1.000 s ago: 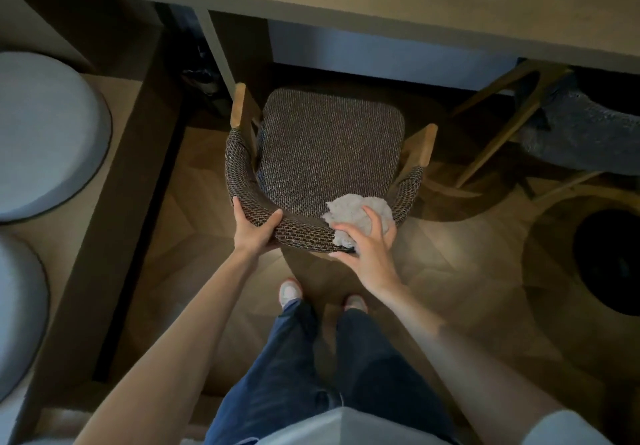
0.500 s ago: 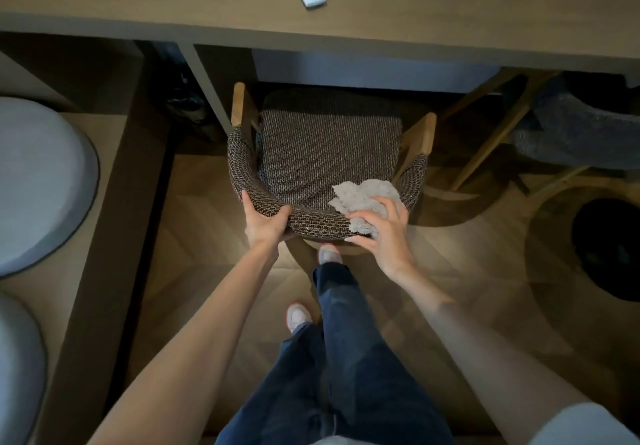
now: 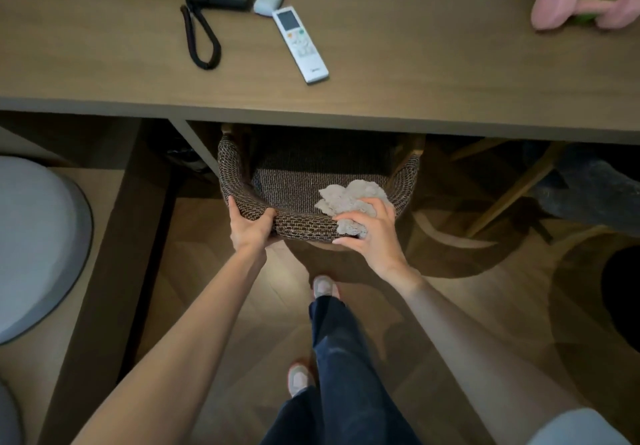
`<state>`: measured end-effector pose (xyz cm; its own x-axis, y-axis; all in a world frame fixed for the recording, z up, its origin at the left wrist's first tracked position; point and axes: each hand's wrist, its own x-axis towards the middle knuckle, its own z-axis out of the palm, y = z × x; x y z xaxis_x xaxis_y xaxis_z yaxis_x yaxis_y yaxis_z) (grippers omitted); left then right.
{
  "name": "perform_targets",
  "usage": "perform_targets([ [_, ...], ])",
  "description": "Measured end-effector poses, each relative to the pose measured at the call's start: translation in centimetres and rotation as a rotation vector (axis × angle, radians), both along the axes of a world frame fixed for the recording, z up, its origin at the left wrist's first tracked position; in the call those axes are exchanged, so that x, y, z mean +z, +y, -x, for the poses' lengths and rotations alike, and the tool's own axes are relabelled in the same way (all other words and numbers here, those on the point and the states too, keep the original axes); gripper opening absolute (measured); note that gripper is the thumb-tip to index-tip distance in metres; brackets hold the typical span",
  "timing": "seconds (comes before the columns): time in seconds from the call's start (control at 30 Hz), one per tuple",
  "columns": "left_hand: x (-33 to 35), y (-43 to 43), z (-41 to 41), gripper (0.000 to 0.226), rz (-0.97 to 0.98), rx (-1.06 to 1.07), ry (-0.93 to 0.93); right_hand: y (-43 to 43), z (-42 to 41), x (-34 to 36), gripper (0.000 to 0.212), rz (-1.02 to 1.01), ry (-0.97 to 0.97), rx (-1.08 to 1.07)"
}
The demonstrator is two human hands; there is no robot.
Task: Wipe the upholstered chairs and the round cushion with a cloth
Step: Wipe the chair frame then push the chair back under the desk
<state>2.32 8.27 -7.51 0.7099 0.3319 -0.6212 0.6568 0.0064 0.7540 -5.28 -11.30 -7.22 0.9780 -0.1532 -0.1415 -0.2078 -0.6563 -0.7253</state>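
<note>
The chair (image 3: 304, 181), upholstered in coarse brown woven fabric with a curved padded backrest, sits partly under the flat wooden desk (image 3: 433, 91). A crumpled, fluffy pale-grey cloth (image 3: 346, 196) lies over the right part of the backrest, spilling toward the seat. The left hand (image 3: 251, 231) grips the backrest rim, fingers curled over it. The right hand (image 3: 374, 235) clutches the cloth and presses it onto the rim. A smooth grey round cushion (image 3: 34, 247) lies at the left. A slim white remote (image 3: 300, 45) rests on the desk.

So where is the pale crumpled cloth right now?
In the head view, the pale crumpled cloth sits on the brown woven chair's curved backrest, right of centre, held by the right hand.
</note>
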Motion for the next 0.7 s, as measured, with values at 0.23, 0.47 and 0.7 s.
perform_targets([
  [0.23,-0.4,-1.3,-8.1,0.087,-0.034,0.026,-0.036,-1.3,-8.5,-0.3,0.04,-0.019,0.031,0.026],
  [0.47,0.0,-1.6,-12.8,0.086,-0.089,-0.039,-0.034,-2.0,-13.6,-0.3,0.042,-0.055,0.068,0.043],
  [0.7,1.4,-2.2,-9.4,0.067,-0.044,-0.035,-0.129,-2.5,-13.4,1.2,0.041,-0.065,0.124,0.07],
])
